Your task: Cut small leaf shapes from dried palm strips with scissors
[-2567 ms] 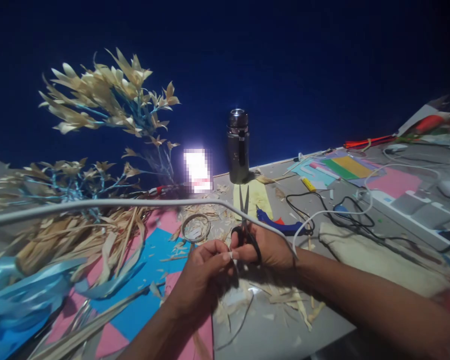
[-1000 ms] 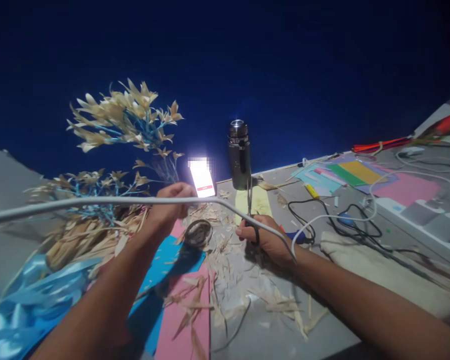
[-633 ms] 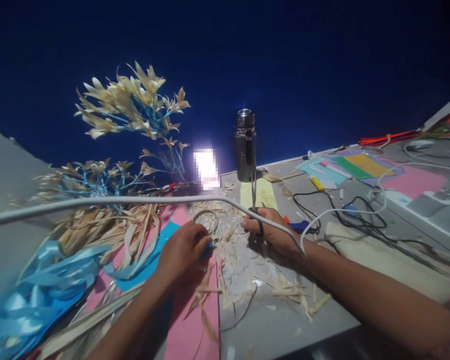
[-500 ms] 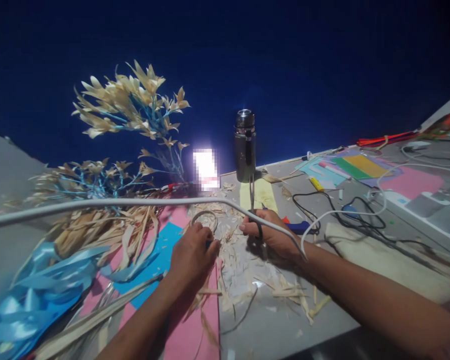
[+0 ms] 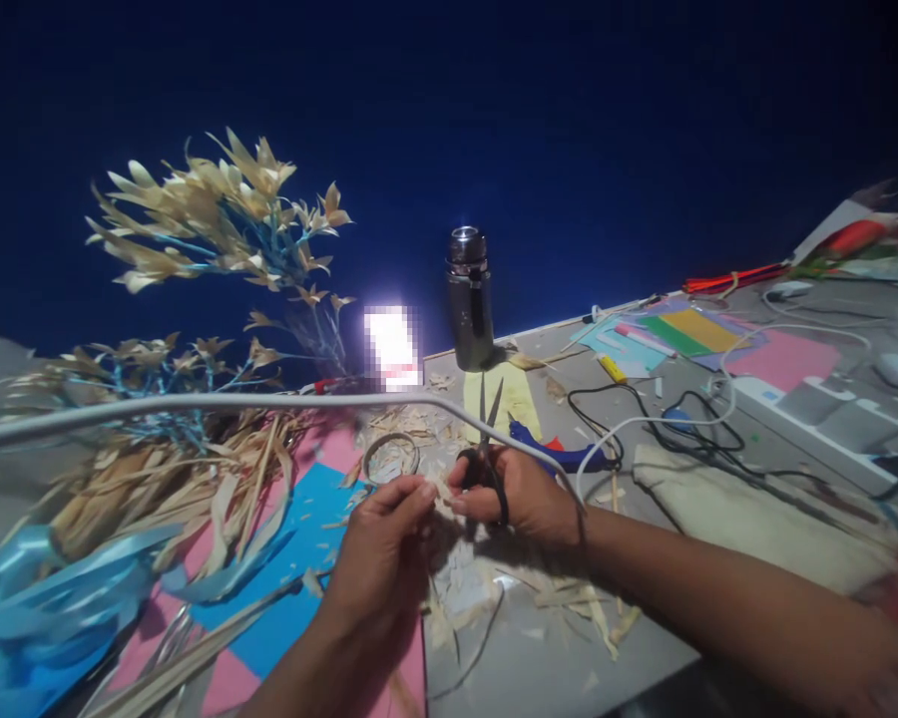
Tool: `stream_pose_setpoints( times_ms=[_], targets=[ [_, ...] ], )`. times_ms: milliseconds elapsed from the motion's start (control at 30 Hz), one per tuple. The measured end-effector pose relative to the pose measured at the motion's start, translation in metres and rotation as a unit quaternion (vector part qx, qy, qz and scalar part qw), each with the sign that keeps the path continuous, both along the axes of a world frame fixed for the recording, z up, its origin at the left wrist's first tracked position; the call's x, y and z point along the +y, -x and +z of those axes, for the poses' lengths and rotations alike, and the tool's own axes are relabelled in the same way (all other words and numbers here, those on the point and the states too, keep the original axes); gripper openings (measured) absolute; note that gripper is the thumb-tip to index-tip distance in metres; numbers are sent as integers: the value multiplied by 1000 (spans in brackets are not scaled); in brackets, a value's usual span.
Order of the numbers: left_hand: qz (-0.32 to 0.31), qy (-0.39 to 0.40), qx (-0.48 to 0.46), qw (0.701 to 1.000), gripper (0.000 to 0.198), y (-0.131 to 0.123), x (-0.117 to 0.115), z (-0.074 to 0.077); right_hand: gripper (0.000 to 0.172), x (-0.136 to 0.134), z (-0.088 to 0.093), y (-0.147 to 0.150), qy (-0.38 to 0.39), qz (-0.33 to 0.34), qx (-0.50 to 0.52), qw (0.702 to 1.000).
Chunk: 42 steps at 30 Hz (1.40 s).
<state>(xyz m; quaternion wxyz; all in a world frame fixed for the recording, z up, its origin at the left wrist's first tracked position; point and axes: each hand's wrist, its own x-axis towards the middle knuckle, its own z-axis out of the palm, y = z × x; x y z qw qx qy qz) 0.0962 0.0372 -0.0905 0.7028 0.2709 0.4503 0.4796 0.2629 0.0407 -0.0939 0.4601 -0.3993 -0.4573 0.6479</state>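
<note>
My right hand (image 5: 528, 496) grips black scissors (image 5: 483, 451), blades apart and pointing away from me. My left hand (image 5: 389, 543) pinches a small pale strip of dried leaf (image 5: 440, 489) between thumb and fingers, right against the right hand. Both hands hover over a grey table (image 5: 539, 658) littered with pale leaf clippings. A tape ring (image 5: 390, 457) lies just beyond the left hand.
A white cable (image 5: 217, 403) crosses in front. Blue and pink paper sheets (image 5: 299, 529), dried leaf strips, blue ribbon (image 5: 52, 598) and leaf branches (image 5: 217, 219) sit left. A dark flask (image 5: 470, 299), bright phone (image 5: 390, 346), black wires, power strip (image 5: 830, 419) and coloured papers lie right.
My left hand reached out toward the tape ring and the blue paper, then came back to the right hand with a pale strip. The scissor blades have opened.
</note>
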Motion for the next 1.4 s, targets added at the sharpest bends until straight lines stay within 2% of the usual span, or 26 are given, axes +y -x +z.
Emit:
stream_pose_setpoints(
  times_ms=[167,333,467,567,700,800,900,967,1100,1300,1400],
  targets=[
    [-45,37,-68,996,29,2,-2,-13,35,-1,-1,0,40,-15,12,999],
    [-126,3,-57,990,27,3,-6,-19,34,-1,-5,-2,15,54,-40,998],
    [-152,-10,-76,985,21,2,-8,-25,42,-1,-9,-2,10,61,-17,998],
    [-209,-6,-136,968,21,4,-8,-24,42,1,-6,-5,-2,104,-27,994],
    [-275,-11,-212,938,26,11,-7,-15,35,4,-1,-12,-30,146,-63,987],
    [-223,-14,-245,944,29,19,-4,-5,25,6,1,-16,-35,127,-66,989],
    [-157,-12,-200,967,31,21,-3,-1,20,9,0,-18,-46,109,-75,990],
    [-166,-4,-151,974,38,18,-5,-6,19,9,-1,-17,-56,124,-88,987],
    [-195,-10,-111,974,29,6,-13,-19,25,7,-7,-14,-52,157,-57,985],
    [-240,28,-205,948,26,5,-18,-19,21,4,-6,-15,-65,197,-38,978],
    [-222,67,-246,941,24,8,-16,-16,19,4,-3,-18,-57,192,-42,979]
  ],
)
